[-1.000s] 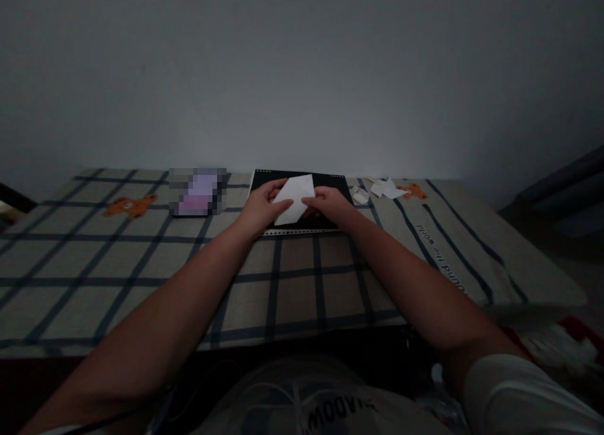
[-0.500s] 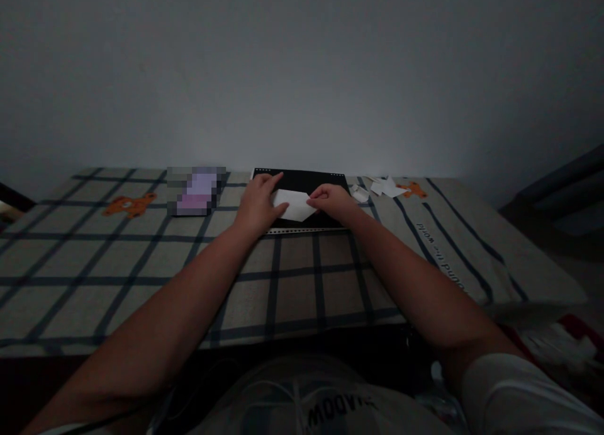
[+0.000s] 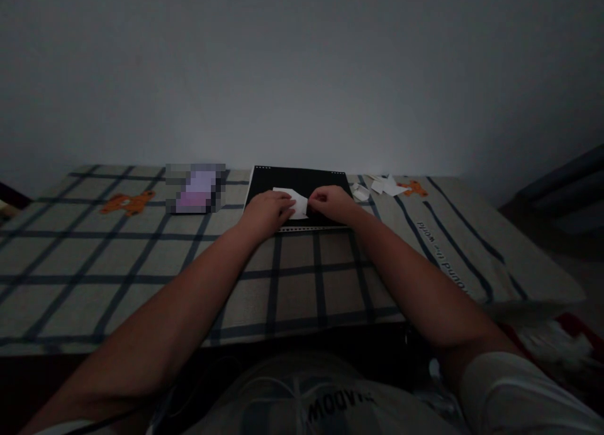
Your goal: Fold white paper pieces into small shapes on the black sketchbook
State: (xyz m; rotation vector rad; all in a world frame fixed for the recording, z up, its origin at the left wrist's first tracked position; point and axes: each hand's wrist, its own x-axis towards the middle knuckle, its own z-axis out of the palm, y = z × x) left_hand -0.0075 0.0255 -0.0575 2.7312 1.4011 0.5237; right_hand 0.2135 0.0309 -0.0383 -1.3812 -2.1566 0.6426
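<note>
A folded piece of white paper [image 3: 300, 207] rests on a black notebook cover [image 3: 302, 176] with punched holes along its edges. My left hand [image 3: 268, 209] lies over the left part of the paper, its fingers stretched across the sheet and the thumb nearer to me. The paper beneath that palm is hidden. At the paper's right edge, my right hand [image 3: 333, 203] is closed in a pinch, fingertips at the pointed corner. The exact grip there is small and dim.
Loose white paper pieces [image 3: 389, 186] and a small folded piece [image 3: 361, 192] lie right of the notebook. A phone [image 3: 197, 189], its screen pixelated, lies to the left. A checked cloth [image 3: 155, 255] covers the table, which meets a plain wall [image 3: 302, 76].
My left hand has slid over the paper, its spread fingers drawing closer together and covering more of it. The right hand keeps its pinch at nearly the same place.
</note>
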